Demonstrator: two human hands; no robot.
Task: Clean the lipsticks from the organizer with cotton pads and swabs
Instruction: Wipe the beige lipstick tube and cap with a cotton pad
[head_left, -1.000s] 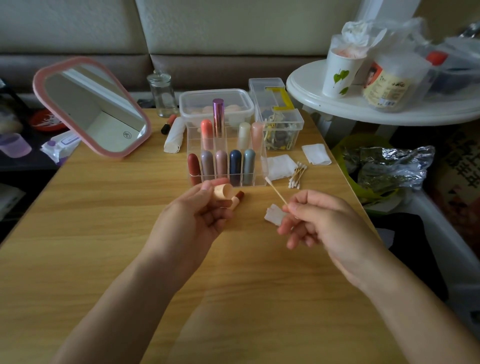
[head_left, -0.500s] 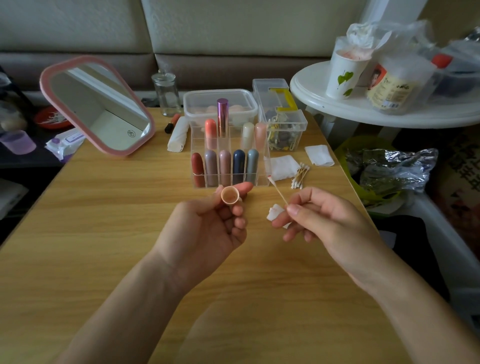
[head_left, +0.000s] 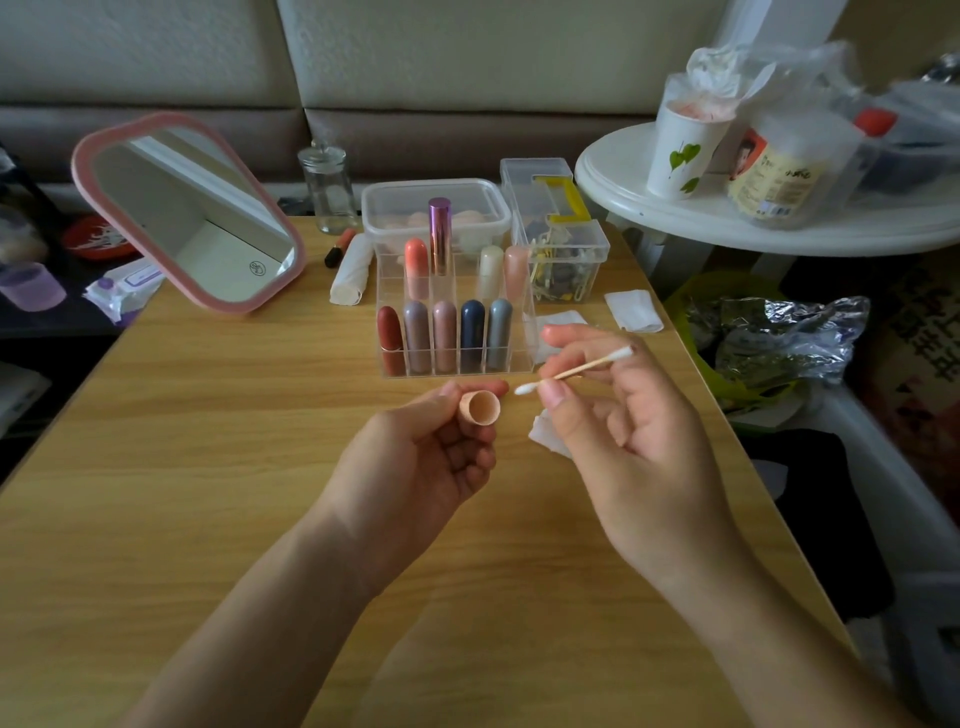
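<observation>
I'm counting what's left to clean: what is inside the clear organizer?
The organizer holds nine capped lipsticks: five in front, four behind. The front row covers the back ones' lower halves.

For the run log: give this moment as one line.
left hand: holds cap | right hand: pinches swab, tip beside cap, not inside | organizer: lipsticks upright

Nothing legible: blurred script on the jar label (head_left: 769, 179) at two o'clock, a tiny logo (head_left: 257, 268) on the mirror (head_left: 192, 218).
</observation>
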